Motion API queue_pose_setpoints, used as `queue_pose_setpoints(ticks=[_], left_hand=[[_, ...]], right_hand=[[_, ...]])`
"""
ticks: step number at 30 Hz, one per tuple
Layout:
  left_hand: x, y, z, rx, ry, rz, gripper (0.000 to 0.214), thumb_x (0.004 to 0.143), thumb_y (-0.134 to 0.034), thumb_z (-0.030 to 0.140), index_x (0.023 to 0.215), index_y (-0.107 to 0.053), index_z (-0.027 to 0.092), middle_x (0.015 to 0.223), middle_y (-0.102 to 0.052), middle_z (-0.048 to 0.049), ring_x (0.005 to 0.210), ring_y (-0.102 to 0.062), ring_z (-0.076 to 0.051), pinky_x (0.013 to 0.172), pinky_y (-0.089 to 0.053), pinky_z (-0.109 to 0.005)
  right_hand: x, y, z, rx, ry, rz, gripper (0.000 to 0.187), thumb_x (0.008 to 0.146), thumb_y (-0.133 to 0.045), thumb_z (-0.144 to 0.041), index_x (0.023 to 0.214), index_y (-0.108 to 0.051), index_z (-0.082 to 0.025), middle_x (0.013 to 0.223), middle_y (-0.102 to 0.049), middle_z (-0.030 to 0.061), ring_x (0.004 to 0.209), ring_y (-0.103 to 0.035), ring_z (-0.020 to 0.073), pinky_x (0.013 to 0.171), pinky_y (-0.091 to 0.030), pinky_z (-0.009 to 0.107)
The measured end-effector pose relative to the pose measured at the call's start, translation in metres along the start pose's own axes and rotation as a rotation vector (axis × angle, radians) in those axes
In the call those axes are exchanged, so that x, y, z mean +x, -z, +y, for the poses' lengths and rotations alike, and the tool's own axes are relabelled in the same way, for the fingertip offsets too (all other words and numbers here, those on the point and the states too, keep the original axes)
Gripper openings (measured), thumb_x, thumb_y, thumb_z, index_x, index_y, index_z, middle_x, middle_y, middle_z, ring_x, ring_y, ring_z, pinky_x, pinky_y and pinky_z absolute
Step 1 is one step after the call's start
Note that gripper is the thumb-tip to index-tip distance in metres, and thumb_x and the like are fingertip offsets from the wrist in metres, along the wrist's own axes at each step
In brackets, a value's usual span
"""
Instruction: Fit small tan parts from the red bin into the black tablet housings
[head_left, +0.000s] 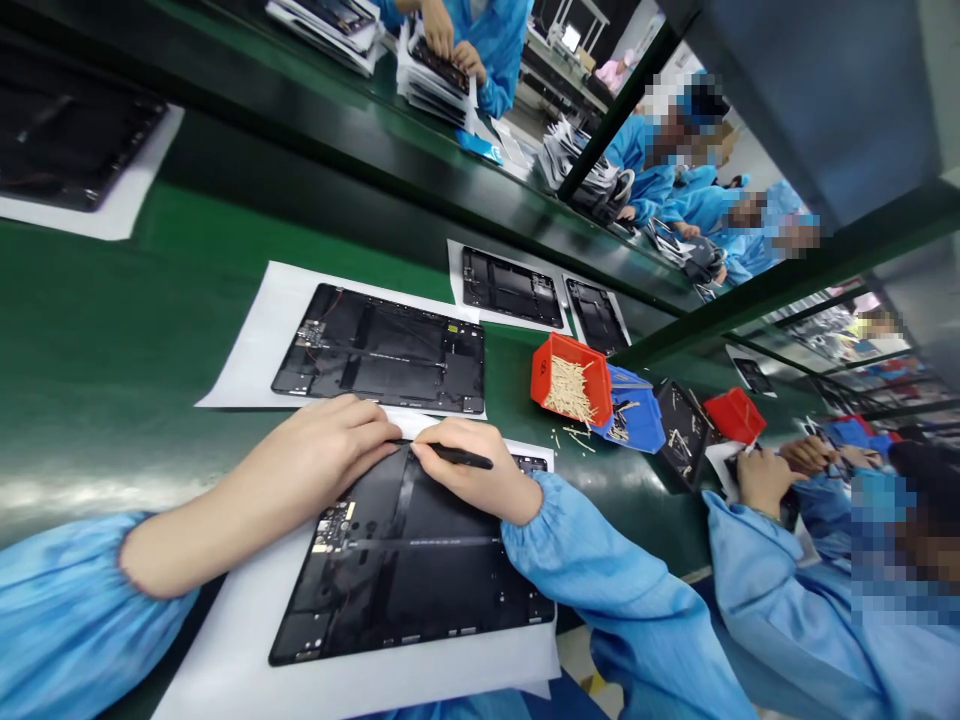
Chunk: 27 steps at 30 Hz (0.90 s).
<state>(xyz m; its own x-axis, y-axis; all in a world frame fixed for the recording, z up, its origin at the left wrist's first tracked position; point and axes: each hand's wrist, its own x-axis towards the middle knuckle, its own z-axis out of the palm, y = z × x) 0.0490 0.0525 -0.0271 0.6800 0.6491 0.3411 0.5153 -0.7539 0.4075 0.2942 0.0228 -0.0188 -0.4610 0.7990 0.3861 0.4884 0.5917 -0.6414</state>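
Note:
My right hand point(472, 470) grips a slim black pen-shaped tool point(465, 457), its tip hidden by my fingers, just above the top edge of a black tablet housing point(420, 590). The housing is open and lies on a white paper sheet point(225, 640), with a small circuit board point(334, 525) at its left end. My left hand point(330, 450) rests on the paper and the housing's upper edge, fingers curled together, holding nothing. Both of my blue sleeves show.
Several more black housings point(379, 350) lie on white sheets along the green workbench point(97, 300). Beyond my right hand stand a red bin of wooden sticks point(570, 380), a blue tray point(630, 415) and a black tray point(682, 430). A co-worker's hand point(761, 480) works at the right.

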Motion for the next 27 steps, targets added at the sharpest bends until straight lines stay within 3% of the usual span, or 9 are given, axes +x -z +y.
queue_pose_setpoints(ticks=[7, 14, 22, 27], left_hand=[[0.0028, 0.004, 0.009, 0.373, -0.205, -0.013, 0.025, 0.099, -0.053, 0.006, 0.096, -0.074, 0.019, 0.091, -0.073, -0.0073, 0.082, -0.063, -0.027, 0.077, -0.047, -0.043], [0.0014, 0.001, 0.0069, 0.222, -0.133, 0.011, 0.024, 0.099, -0.056, 0.007, 0.105, -0.074, 0.022, 0.097, -0.075, -0.007, 0.087, -0.064, -0.027, 0.076, -0.044, -0.041], [0.0021, 0.0024, 0.0076, 0.272, -0.154, 0.001, 0.024, 0.1, -0.053, 0.008, 0.104, -0.073, 0.021, 0.096, -0.075, -0.0071, 0.086, -0.063, -0.027, 0.077, -0.046, -0.041], [0.0021, 0.002, 0.0076, 0.238, -0.128, 0.006, 0.026, 0.099, -0.053, 0.008, 0.103, -0.074, 0.022, 0.096, -0.075, -0.0074, 0.086, -0.063, -0.028, 0.076, -0.045, -0.041]], right_hand=[[-0.001, -0.0024, 0.0028, 0.003, -0.005, 0.024, 0.019, 0.106, -0.067, -0.027, 0.094, -0.079, -0.019, 0.086, -0.08, 0.0051, 0.077, -0.075, 0.016, 0.079, -0.063, 0.028], [-0.0032, -0.0014, 0.0037, 0.004, -0.032, 0.02, 0.02, 0.106, -0.069, -0.031, 0.094, -0.081, -0.019, 0.085, -0.08, 0.005, 0.075, -0.074, 0.0163, 0.078, -0.063, 0.029], [-0.0032, -0.0006, 0.0035, 0.036, 0.008, 0.035, 0.021, 0.107, -0.068, -0.03, 0.096, -0.081, -0.019, 0.087, -0.081, 0.0046, 0.077, -0.076, 0.0162, 0.079, -0.064, 0.028], [-0.0037, -0.0009, 0.0041, -0.012, -0.05, -0.012, 0.019, 0.106, -0.07, -0.032, 0.096, -0.082, -0.02, 0.086, -0.081, 0.0043, 0.078, -0.076, 0.0169, 0.081, -0.064, 0.029]])
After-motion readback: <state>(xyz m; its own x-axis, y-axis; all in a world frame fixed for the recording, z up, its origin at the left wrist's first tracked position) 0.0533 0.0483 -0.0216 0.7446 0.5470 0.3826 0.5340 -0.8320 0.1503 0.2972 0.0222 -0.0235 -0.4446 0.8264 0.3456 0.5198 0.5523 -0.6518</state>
